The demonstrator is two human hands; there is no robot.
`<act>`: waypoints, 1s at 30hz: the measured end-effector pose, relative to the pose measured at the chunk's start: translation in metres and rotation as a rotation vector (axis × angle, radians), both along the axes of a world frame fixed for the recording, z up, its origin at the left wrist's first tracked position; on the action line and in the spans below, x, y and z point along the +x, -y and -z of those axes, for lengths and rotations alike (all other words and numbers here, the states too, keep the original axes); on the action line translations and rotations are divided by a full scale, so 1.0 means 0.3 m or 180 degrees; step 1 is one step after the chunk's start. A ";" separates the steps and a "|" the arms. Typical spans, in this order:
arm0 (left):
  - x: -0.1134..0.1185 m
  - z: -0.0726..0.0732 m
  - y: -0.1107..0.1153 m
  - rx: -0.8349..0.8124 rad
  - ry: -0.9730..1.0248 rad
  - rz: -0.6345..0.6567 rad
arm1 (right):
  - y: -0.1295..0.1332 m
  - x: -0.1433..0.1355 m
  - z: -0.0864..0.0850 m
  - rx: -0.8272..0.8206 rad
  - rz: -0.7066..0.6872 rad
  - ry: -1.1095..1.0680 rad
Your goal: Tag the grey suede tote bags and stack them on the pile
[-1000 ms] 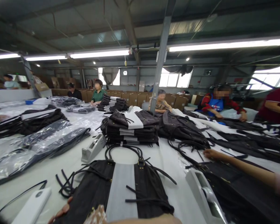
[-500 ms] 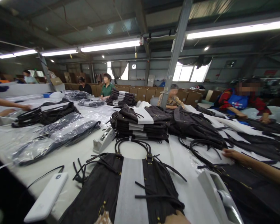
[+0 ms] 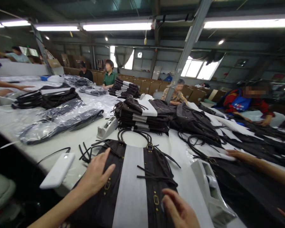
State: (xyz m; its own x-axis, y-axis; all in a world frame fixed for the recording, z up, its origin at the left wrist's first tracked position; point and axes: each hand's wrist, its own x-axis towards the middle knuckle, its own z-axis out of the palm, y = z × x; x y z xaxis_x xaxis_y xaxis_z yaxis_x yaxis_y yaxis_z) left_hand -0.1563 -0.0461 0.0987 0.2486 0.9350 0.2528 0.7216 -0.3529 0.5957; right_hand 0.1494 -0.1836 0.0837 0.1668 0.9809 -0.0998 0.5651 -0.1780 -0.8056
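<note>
Our left hand (image 3: 96, 175) lies flat w/ fingers spread on the left half of the dark brown fabric bag w/ a white paper band down its middle (image 3: 133, 177), gripping nothing. Our right hand (image 3: 180, 210) rests on the bag's right half near the lower edge, fingers loosely curled, also gripping nothing. The two hands are apart, one each side of the band. The bag lies flat on the white work table (image 3: 68, 144) right in front of us, its thin dark straps splayed out at the far end.

Just left of the bag, at the table edge, sits a white rectangular power bank (image 3: 57, 170) w/ a black cable. Right of the bag stands a grey plastic tape dispenser (image 3: 210, 190); a second, smaller grey dispenser (image 3: 107, 128) sits beyond the bag. Behind that is a stack of folded dark bags w/ white bands (image 3: 142, 117). To the left lie dark bags in clear plastic sleeves (image 3: 61, 122).

A co-worker's hand (image 3: 235, 154) reaches in from the right onto more dark fabric. Other people work along the far side.
</note>
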 end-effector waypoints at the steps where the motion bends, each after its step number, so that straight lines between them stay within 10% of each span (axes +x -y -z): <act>1: -0.086 0.042 0.001 -0.0027 -0.0141 -0.0276 | -0.038 0.053 0.010 0.0026 0.0524 0.0251; 4: -0.266 0.172 0.033 -0.0711 -0.0064 -0.0731 | -0.159 0.178 0.058 0.0080 0.1369 0.1124; 7: -0.339 0.245 0.067 -0.1626 0.0388 -0.0850 | -0.266 0.229 0.106 -0.0348 0.1202 0.1358; 16: -0.273 0.202 0.065 -0.3150 0.2123 -0.0844 | -0.472 0.289 0.122 -0.0911 0.0623 0.1405; 30: -0.321 0.234 -0.126 -0.2535 0.2015 0.0379 | -0.421 0.251 0.162 -0.0431 0.1313 0.1495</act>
